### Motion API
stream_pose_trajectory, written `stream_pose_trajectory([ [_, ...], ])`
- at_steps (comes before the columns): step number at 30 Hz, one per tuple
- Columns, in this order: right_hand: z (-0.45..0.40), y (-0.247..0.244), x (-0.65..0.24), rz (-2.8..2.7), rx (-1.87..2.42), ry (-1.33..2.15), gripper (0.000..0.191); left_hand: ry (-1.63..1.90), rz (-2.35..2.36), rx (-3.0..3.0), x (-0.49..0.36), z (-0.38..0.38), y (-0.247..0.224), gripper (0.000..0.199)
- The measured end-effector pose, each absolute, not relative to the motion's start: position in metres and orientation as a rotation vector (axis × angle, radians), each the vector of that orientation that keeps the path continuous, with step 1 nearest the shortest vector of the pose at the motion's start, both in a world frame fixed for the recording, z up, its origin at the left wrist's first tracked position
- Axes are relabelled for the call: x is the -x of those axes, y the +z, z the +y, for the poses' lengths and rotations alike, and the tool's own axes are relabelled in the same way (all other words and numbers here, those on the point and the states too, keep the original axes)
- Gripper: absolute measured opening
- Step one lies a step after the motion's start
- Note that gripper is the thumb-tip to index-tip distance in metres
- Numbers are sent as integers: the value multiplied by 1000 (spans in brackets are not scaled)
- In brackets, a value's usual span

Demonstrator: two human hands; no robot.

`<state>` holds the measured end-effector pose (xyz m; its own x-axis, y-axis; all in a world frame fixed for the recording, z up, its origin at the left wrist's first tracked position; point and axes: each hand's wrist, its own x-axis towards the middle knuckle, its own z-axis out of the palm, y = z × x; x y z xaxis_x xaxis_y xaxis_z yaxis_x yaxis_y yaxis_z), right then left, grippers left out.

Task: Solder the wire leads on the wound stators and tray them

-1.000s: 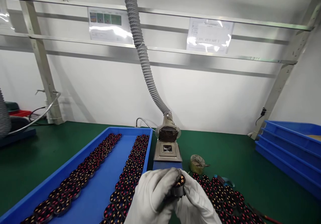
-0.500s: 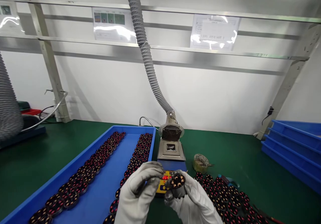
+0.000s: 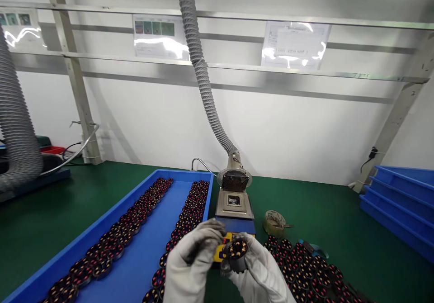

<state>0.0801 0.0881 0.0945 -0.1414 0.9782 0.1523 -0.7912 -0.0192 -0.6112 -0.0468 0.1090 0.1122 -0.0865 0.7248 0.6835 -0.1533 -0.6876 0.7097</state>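
My right hand (image 3: pixel 259 264), in a stained white glove, is closed around a round black part (image 3: pixel 238 251) with a ring of copper-coloured studs on its upward face. Just left of it, my left hand (image 3: pixel 196 258), gloved too, has thumb and fingers drawn together. Whatever sits in that pinch, if anything, is too small or hidden to make out. Behind both hands stands a small metal heating unit (image 3: pixel 234 203) with a square well on top. Its yellow control panel (image 3: pixel 218 253) with a red display is partly covered by my hands.
On the left, a long blue tray (image 3: pixel 135 248) carries rows of similar round parts. More of them (image 3: pixel 305 271) lie on the green table at right, near a shallow tin (image 3: pixel 274 224) and a teal-handled tool (image 3: pixel 315 248). Blue trays (image 3: pixel 400 208) are stacked far right. A ribbed hose (image 3: pixel 203 77) hangs above.
The view has shifted slightly, moving the scene a little to the right. The round part has tilted a bit in my right hand. My left fingers stay pinched beside it.
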Motion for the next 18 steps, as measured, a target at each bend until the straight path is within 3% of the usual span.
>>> stream_pose_trajectory([
  [5,86,100,-80,-642,386,1501,33,1467,661,-1744,44,100,129,17],
  [14,83,104,-86,-583,287,1676,32,1809,839,-1566,50,110,116,9],
  [18,87,94,-93,-592,310,1673,32,1627,835,-1898,55,111,118,20],
])
